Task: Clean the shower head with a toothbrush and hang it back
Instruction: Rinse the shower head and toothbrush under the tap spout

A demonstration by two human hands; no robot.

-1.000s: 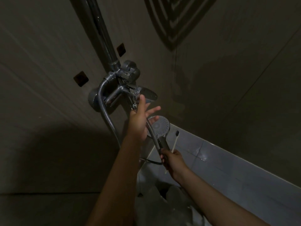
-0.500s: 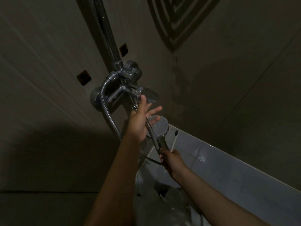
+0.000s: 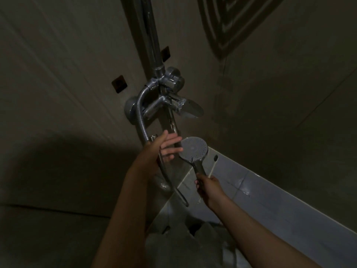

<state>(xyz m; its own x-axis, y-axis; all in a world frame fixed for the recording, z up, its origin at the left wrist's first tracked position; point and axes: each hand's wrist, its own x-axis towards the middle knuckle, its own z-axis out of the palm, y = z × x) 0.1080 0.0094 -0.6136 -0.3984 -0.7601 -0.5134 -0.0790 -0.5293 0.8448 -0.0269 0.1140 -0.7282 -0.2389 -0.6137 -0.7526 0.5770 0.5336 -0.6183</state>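
A round chrome shower head faces me, its nozzle face up, in the dim shower corner. My right hand grips its handle from below and also holds a white toothbrush with a dark head, which sticks up to the right of the shower head. My left hand is just left of the shower head, fingers spread, palm against the metal hose and the vertical pipe.
The chrome mixer valve with its lever and the riser pipe stand above the hands. A light tiled ledge runs down to the right. Dark tiled walls close in on both sides.
My left hand has dropped from the mixer lever to beside the shower head. The shower head is now clear of that hand. The camera has tilted, so the fittings sit higher in view.
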